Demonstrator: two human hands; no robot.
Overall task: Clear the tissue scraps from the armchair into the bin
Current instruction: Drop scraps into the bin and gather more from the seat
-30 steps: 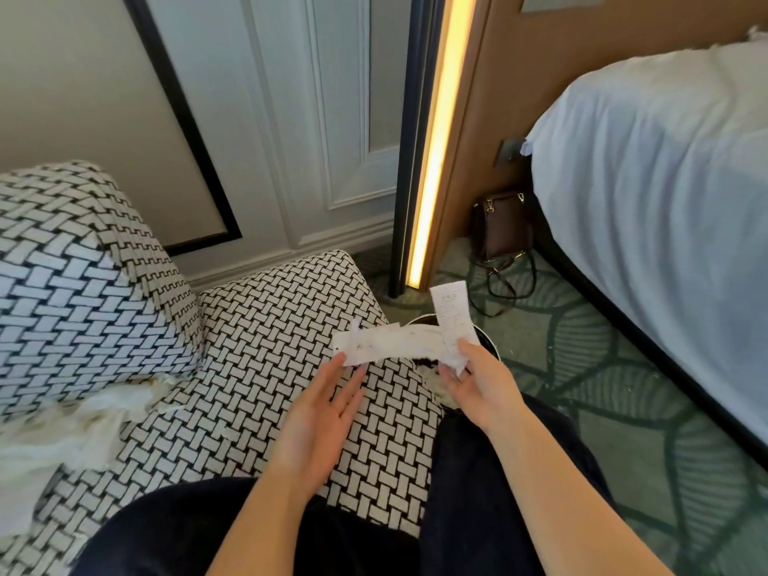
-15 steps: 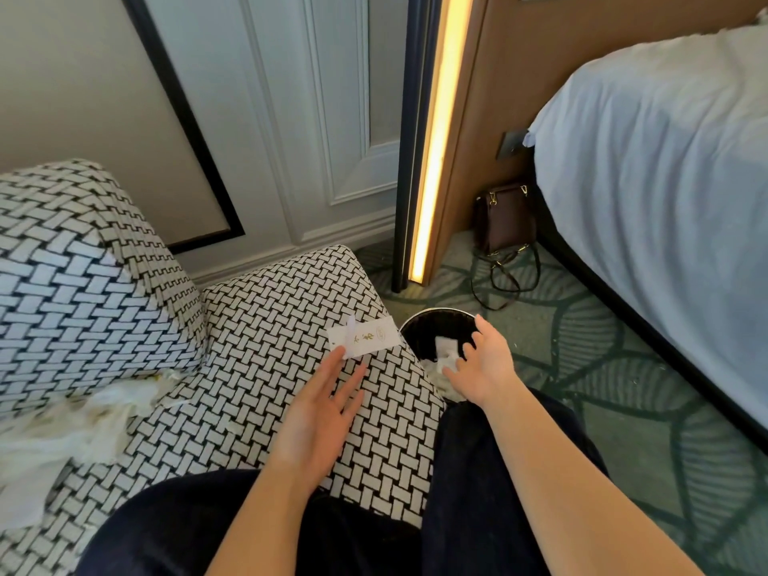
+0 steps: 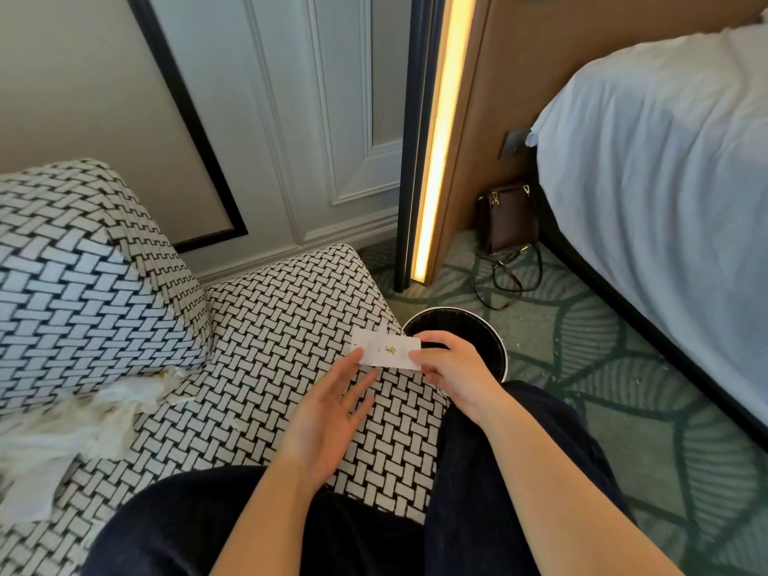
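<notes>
the right hand [image 3: 453, 367] has come back from over the bin [image 3: 484, 332] and now pinches the scrap [image 3: 386, 349] beside its rim, likely to drop it in. the left hand [image 3: 332, 413], fingers straight, only steadies the other end. more tissue [image 3: 104, 409] lies on the armchair [image 3: 282, 318].

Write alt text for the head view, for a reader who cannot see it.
A person's right hand pinches a small white paper slip over the edge of a black-and-white woven armchair, beside a round black bin; the open left hand is at its other end. Crumpled tissue scraps lie on the seat's left.
</notes>
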